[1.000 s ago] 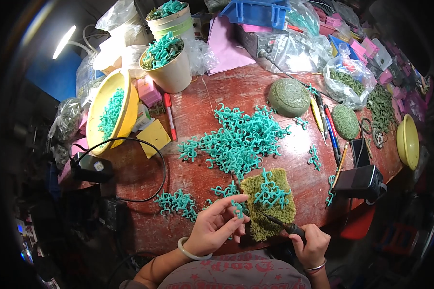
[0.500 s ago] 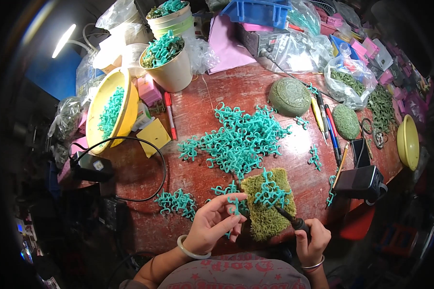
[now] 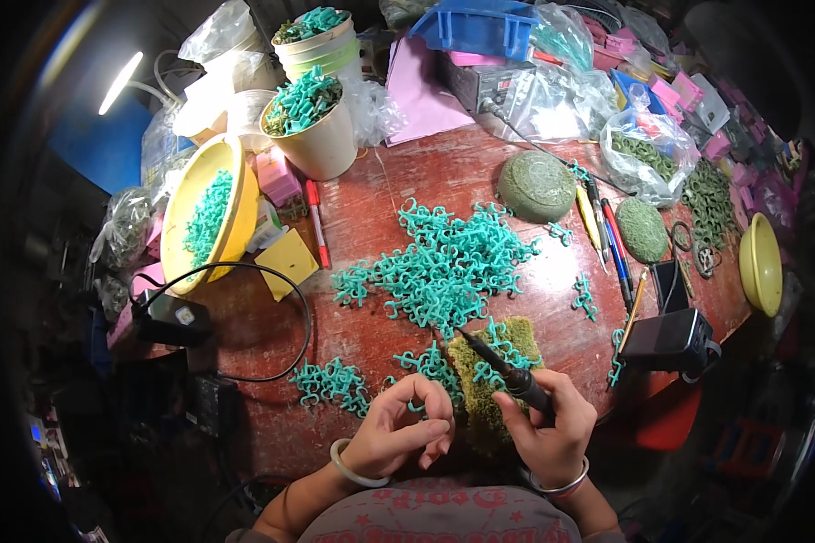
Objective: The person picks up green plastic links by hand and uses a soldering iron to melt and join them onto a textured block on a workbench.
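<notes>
My right hand (image 3: 557, 434) grips a black-handled tool (image 3: 521, 382) with a thin dark tip. It slants up and left across a mossy green pad (image 3: 482, 418), its tip by the pad's far left corner. Small curly teal pieces (image 3: 493, 348) lie joined on the pad, partly covered by the tool. Left of the pad, my left hand (image 3: 397, 433) is closed, thumb and fingers curled together. A bit of teal shows in the gap between them, but what they hold is hidden. A large heap of teal pieces (image 3: 453, 262) lies beyond both hands.
Smaller teal clusters (image 3: 330, 385) lie on the red table (image 3: 362, 208). At left are a yellow basin (image 3: 237, 204), a black cable (image 3: 310, 317) and a cream bucket (image 3: 326, 149). At right are a round green block (image 3: 536, 185), pens (image 3: 618, 244) and a black box (image 3: 666, 342).
My right hand has moved left and up with the tool, its tip leaving the pieces on the pad. My left fingers have closed in; the teal piece at their tips no longer shows there.
</notes>
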`<move>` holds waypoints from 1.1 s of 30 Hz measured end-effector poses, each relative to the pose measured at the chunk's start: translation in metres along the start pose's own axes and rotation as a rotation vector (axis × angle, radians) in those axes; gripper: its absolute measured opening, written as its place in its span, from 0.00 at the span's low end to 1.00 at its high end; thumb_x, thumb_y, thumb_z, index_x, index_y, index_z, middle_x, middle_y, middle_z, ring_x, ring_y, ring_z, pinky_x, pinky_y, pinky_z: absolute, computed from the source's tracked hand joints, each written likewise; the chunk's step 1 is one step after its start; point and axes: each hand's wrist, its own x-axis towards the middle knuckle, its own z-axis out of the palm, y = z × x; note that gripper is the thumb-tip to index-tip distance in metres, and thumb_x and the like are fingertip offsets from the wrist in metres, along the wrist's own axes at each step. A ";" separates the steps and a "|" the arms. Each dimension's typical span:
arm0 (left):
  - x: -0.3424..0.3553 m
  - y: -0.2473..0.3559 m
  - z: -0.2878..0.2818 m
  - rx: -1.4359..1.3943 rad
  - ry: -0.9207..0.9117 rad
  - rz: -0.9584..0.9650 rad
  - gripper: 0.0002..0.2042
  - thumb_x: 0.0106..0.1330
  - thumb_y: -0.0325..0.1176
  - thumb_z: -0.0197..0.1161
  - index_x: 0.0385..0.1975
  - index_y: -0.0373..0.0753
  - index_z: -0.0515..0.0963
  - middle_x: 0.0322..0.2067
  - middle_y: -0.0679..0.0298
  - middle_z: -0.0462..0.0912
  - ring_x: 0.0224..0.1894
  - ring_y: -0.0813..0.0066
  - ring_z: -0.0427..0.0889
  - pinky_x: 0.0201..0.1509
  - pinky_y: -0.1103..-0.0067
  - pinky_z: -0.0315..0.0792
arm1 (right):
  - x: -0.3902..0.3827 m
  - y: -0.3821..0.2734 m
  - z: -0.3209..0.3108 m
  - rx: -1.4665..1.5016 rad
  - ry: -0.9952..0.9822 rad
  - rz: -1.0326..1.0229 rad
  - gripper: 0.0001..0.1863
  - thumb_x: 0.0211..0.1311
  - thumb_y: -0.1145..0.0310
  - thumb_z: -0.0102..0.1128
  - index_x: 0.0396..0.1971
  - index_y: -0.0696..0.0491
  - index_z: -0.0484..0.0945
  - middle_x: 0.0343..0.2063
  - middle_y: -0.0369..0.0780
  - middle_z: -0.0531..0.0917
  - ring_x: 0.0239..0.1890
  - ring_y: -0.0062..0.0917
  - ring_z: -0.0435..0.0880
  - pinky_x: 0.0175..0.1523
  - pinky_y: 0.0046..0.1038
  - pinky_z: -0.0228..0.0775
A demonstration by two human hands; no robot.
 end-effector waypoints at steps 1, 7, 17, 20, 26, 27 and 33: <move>0.001 0.001 0.001 0.031 0.005 -0.023 0.09 0.65 0.25 0.62 0.35 0.36 0.66 0.30 0.59 0.71 0.27 0.74 0.76 0.18 0.87 0.67 | 0.001 0.001 0.000 -0.018 -0.022 -0.019 0.14 0.49 0.74 0.74 0.34 0.55 0.77 0.17 0.33 0.73 0.13 0.17 0.67 0.20 0.21 0.61; 0.002 -0.001 -0.003 0.143 0.002 -0.045 0.08 0.66 0.24 0.61 0.34 0.36 0.67 0.29 0.60 0.71 0.23 0.78 0.74 0.16 0.87 0.62 | 0.006 0.004 0.003 -0.059 -0.041 -0.074 0.12 0.49 0.79 0.68 0.34 0.56 0.77 0.19 0.35 0.74 0.14 0.20 0.70 0.20 0.23 0.64; 0.001 -0.002 0.001 0.352 0.038 0.011 0.06 0.67 0.23 0.60 0.40 0.33 0.72 0.35 0.60 0.75 0.26 0.82 0.76 0.22 0.89 0.66 | 0.002 -0.012 -0.018 0.051 -0.085 0.049 0.11 0.47 0.81 0.66 0.33 0.57 0.78 0.16 0.36 0.73 0.14 0.17 0.71 0.21 0.22 0.63; 0.005 0.003 0.012 0.487 0.066 0.069 0.10 0.66 0.22 0.61 0.46 0.33 0.75 0.40 0.60 0.77 0.29 0.82 0.78 0.23 0.88 0.68 | 0.000 -0.009 -0.033 0.283 -0.241 0.206 0.10 0.50 0.81 0.66 0.34 0.59 0.79 0.16 0.31 0.72 0.16 0.10 0.68 0.23 0.16 0.59; 0.006 -0.002 0.005 0.683 -0.084 0.164 0.10 0.64 0.22 0.64 0.44 0.35 0.79 0.36 0.64 0.80 0.38 0.76 0.80 0.41 0.80 0.73 | 0.010 -0.004 -0.039 0.696 -0.659 0.487 0.06 0.58 0.77 0.66 0.36 0.59 0.80 0.22 0.26 0.73 0.24 0.06 0.66 0.29 0.14 0.57; 0.007 -0.003 0.003 0.683 -0.084 0.165 0.10 0.64 0.22 0.64 0.44 0.35 0.79 0.36 0.64 0.80 0.38 0.76 0.80 0.41 0.80 0.73 | 0.011 -0.004 -0.039 0.696 -0.660 0.486 0.06 0.58 0.77 0.66 0.36 0.59 0.80 0.22 0.26 0.73 0.24 0.06 0.66 0.29 0.14 0.57; 0.008 -0.001 0.005 0.795 -0.141 0.217 0.08 0.61 0.21 0.65 0.40 0.35 0.80 0.36 0.63 0.81 0.39 0.72 0.80 0.44 0.78 0.72 | 0.012 0.003 -0.039 0.786 -0.757 0.564 0.06 0.61 0.75 0.65 0.37 0.58 0.80 0.23 0.26 0.74 0.26 0.06 0.66 0.31 0.13 0.57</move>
